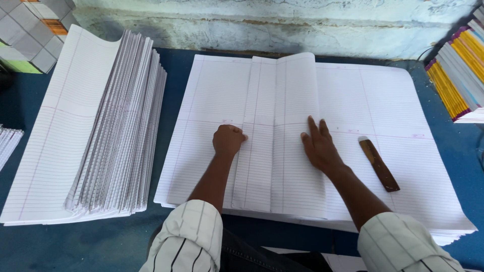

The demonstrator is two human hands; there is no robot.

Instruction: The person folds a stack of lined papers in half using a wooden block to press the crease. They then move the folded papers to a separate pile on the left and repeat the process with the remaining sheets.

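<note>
We see the left hand curled into a loose fist, knuckles pressing down on the left edge of a folded sheet of white ruled paper; it grips nothing. The right hand lies flat, fingers stretched and slightly spread, palm on the right flap of that folded sheet. The sheet rests mid-table on a broad stack of flat white ruled sheets. A narrow brown wooden creasing stick lies just right of the right hand. A fanned pile of folded ruled sheets sits at the left on the blue table.
</note>
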